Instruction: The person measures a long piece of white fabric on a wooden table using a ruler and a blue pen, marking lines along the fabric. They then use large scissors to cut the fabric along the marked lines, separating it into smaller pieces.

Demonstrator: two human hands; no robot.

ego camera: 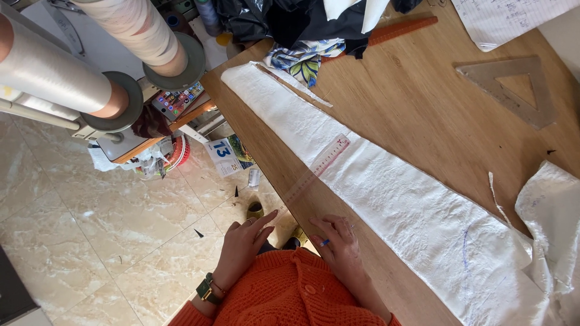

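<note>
Clear plastic ruler point(314, 172) lies on the wooden counter point(423, 102), along the near edge of a long white fabric strip point(386, 193). We note its long axis runs diagonally, far end pointing up and right onto the fabric, near end toward our hands. Left hand point(244, 241) rests flat, fingers spread, pressing the ruler's near end. Right hand point(338, 241) is loosely curled around a blue pen point(325, 242), tip at the counter edge just beside the ruler. The fabric strip follows the same diagonal across the counter. A translucent set square point(513, 87) lies well apart, at the far right. A lined paper sheet point(507, 18) sits at the top right corner. On the tiled floor point(90, 229), a rectangular card point(228, 156), white with blue and green print, lies beside a red basket point(175, 154).
</note>
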